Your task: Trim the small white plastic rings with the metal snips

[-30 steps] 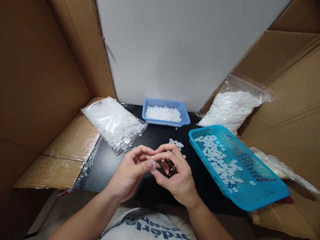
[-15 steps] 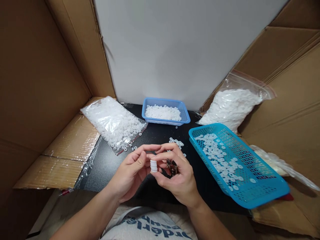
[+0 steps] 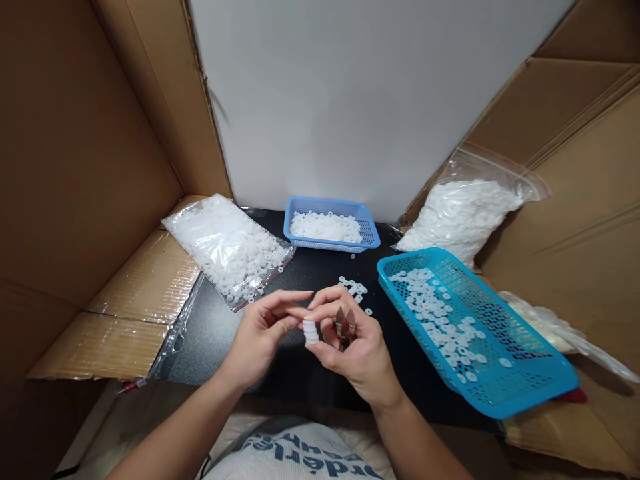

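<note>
My right hand (image 3: 357,350) holds a short upright stack of white ring-shaped washers (image 3: 311,332) between thumb and fingers. Tucked in the same palm is a small tool like nippers (image 3: 345,325), its two pointed jaws sticking up and its handles hidden. Close by on the left, my left hand (image 3: 263,333) has its thumb and a finger pinched together at the stack's upper left side, with the index finger stretched above. Whatever lies in that pinch is too small or hidden to make out. Loose white washers (image 3: 354,288) lie on the black table just beyond the hands.
A turquoise basket (image 3: 525,400) with washers stands on the right. At the back is a blue basket (image 3: 333,247) of small white parts. Clear bags of white pieces lie left (image 3: 225,247) and back right (image 3: 463,213). Cardboard walls (image 3: 125,133) flank the black table (image 3: 200,340).
My left hand has drawn slightly left and its fingers have shifted at the stack. The tool in my right hand has turned, so its pointed jaws now face upward.
</note>
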A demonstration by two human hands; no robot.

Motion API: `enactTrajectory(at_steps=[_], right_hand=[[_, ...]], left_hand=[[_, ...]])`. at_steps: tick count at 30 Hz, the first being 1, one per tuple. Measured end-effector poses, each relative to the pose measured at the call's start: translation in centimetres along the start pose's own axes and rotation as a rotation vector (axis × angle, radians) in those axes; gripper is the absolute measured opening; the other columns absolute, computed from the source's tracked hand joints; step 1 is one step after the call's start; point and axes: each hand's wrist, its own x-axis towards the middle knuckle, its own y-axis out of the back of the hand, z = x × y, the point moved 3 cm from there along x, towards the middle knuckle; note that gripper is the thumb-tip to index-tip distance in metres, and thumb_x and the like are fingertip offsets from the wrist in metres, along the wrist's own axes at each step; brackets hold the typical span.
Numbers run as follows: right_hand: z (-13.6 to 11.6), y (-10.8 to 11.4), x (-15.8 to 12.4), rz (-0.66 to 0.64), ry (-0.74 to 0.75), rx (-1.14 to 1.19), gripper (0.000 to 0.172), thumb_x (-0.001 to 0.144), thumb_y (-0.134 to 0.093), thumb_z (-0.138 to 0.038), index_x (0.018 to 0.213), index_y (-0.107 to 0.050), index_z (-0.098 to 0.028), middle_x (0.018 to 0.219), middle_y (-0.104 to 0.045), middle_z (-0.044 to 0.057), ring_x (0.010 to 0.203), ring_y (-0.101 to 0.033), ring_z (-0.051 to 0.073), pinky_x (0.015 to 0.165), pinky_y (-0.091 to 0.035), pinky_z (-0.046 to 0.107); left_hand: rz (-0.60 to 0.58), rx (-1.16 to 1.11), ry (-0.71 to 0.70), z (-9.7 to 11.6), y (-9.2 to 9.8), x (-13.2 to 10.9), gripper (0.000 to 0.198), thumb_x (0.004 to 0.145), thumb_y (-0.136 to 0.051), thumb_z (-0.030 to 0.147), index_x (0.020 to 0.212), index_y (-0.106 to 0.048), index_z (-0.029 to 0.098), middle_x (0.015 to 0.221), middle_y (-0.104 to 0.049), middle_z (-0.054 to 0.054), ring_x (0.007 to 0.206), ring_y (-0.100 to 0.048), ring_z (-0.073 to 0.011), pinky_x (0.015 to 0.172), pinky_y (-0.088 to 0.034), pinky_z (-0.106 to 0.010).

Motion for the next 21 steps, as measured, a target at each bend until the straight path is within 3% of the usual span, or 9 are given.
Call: enactTrajectory(at_steps=[3,8,12,16,21], right_hand=[[0.1,0.2,0.0,0.012,-0.022,-0.026,0.017,0.078,-0.080,-0.016,0.092,-0.076,-0.024,0.102,-0.059,0.001,0.053,-0.040,0.003,0.048,-0.038,0.021],[0.1,0.1,0.0,0.020,-0.017,-0.084,0.016,0.078,-0.078,-0.016,0.091,-0.076,-0.024,0.100,-0.059,0.001,0.053,-0.039,0.004,0.047,-0.038,0.021],[0.3,0.0,-0.1,0.007,-0.008,-0.065,0.018,0.079,-0.079,-0.016,0.093,-0.077,-0.026,0.101,-0.058,0.000,0.055,-0.041,0.005,0.049,-0.040,0.021],[0.6,-0.1,-0.1,-0.003,-0.016,-0.014,0.014,0.081,-0.080,-0.020,0.093,-0.077,-0.027,0.103,-0.057,0.000,0.060,-0.050,0.006,0.053,-0.044,0.021],[1.1,-0.2,0.0,-0.007,-0.060,0.047,0.014,0.080,-0.081,-0.029,0.091,-0.073,-0.023,0.102,-0.057,0.001,0.062,-0.052,0.007,0.053,-0.044,0.021]], left_hand=[[0.087,0.057,-0.069,0.6,0.1,-0.3,0.026,0.081,-0.088,0.033,0.104,-0.083,0.021,0.094,-0.084,-0.008,0.085,-0.076,-0.0190,0.079,-0.059,-0.026],[0.132,-0.034,-0.054,1.6,-1.0,-1.1,0.029,0.078,-0.090,0.040,0.093,-0.082,0.017,0.075,-0.079,-0.004,0.067,-0.068,-0.0127,0.066,-0.054,-0.019],[0.085,-0.135,0.042,2.0,-1.6,-1.3,0.031,0.069,-0.097,0.030,0.092,-0.082,0.017,0.074,-0.077,-0.002,0.067,-0.067,-0.0097,0.063,-0.052,-0.015],[-0.024,-0.233,0.168,1.6,-1.8,-1.2,0.027,0.074,-0.094,0.028,0.094,-0.081,0.017,0.072,-0.078,-0.002,0.066,-0.070,-0.0098,0.066,-0.053,-0.015],[-0.056,-0.225,0.185,1.3,-1.9,-1.3,0.024,0.078,-0.091,0.027,0.098,-0.081,0.017,0.079,-0.082,-0.006,0.075,-0.076,-0.0146,0.074,-0.057,-0.020]])
